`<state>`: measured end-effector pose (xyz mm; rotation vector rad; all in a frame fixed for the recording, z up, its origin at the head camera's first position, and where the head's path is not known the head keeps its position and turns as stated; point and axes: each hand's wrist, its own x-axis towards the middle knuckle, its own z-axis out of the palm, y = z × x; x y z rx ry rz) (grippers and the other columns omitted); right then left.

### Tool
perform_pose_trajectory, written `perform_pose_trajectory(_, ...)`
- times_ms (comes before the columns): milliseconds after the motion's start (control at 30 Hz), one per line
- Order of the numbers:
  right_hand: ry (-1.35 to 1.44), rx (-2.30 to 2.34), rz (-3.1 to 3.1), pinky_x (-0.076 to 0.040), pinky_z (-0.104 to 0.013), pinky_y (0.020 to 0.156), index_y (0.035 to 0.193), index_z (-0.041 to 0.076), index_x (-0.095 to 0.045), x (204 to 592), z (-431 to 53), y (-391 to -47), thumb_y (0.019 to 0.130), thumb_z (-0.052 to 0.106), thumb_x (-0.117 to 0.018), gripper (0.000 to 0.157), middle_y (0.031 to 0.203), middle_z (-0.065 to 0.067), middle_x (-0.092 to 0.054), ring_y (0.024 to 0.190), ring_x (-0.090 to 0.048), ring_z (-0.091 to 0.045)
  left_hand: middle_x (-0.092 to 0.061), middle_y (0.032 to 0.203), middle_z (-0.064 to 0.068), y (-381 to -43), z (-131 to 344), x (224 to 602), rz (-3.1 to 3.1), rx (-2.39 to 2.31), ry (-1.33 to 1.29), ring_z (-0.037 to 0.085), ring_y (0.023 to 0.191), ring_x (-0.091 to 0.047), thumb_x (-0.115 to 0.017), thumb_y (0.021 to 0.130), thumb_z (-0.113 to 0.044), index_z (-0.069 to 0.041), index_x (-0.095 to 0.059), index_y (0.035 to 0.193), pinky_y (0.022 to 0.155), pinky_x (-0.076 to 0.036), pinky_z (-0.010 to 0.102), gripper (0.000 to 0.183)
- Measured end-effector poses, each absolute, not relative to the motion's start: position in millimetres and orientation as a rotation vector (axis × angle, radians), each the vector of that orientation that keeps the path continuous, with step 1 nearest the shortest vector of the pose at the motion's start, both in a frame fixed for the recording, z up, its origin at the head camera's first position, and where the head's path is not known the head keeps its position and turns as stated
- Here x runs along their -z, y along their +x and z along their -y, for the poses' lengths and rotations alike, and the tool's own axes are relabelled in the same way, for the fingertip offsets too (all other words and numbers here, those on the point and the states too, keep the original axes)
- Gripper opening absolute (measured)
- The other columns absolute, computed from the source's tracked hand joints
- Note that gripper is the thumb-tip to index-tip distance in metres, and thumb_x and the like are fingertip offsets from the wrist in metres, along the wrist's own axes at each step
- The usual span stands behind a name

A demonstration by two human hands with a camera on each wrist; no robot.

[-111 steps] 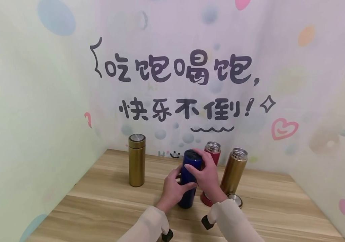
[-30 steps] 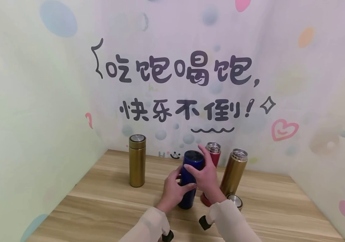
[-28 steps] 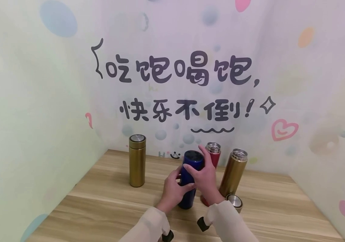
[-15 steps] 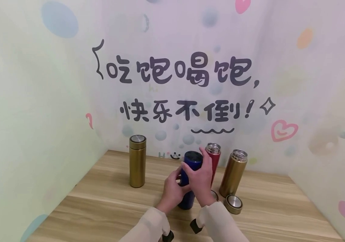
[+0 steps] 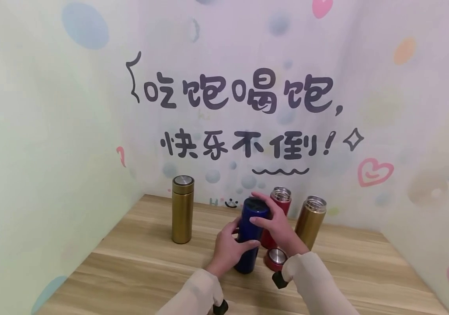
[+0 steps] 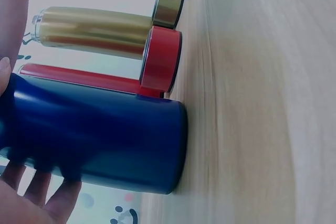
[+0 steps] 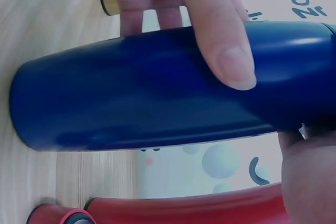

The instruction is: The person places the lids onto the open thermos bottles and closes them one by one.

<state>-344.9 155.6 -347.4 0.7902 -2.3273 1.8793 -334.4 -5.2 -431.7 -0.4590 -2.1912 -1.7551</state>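
Note:
A blue thermos bottle (image 5: 246, 261) with a dark top stands upright on the wooden table, in the middle of the head view. My left hand (image 5: 228, 249) grips its body from the left, thumb across the front; in the left wrist view its fingers (image 6: 62, 200) wrap the blue side. Around the upper end, my right hand (image 5: 279, 225) holds the bottle, thumb in front and fingers over the far rim. The right wrist view shows the blue bottle (image 7: 131, 98) lengthwise, its base on the table. Just right of it lies a red lid (image 5: 276, 259).
Behind the right hand stand a lidless red bottle (image 5: 281, 201) and a lidless gold bottle (image 5: 310, 225). A gold lid (image 6: 170, 3) shows in the left wrist view, hidden by the sleeve in the head view. At left stands a lidded gold bottle (image 5: 182, 216). A printed cloth wall (image 5: 224, 52) closes the back.
My right hand first turned inward around the blue bottle's top, then swung back to the right, uncovering the red lid. The left hand keeps its grip, and the bottle stays in place.

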Motion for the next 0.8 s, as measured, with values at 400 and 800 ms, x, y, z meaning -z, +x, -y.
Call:
perform_pose_trajectory(400, 0.498, -1.582, 2.306, -0.051, -0.052, 0.09, 0.142, 0.032, -0.043, 352, -140, -336, 0.082, 0.03, -0.08, 0.071, 0.135, -0.012, -0.052, 0.115, -0.056, -0.033, -0.058, 0.134, 0.007, -335, 6, 432, 2.194, 1.71, -0.47, 0.027, 0.116, -0.059, -0.078, 0.079, -0.046, -0.015, -0.048, 0.144, 0.092, -0.05, 0.047, 0.078)
perform_pose_trajectory(800, 0.179, -1.338, 2.086, -0.049, -0.052, 0.092, 0.143, 0.022, -0.044, 366, -104, -321, 0.078, 0.028, -0.083, 0.076, 0.141, -0.009, -0.049, 0.118, -0.055, -0.032, -0.058, 0.134, 0.011, -334, 3, 435, 2.177, 1.686, -0.402, 0.033, 0.113, -0.06, -0.084, 0.076, -0.035, -0.015, -0.051, 0.143, 0.088, -0.053, 0.045, 0.078)
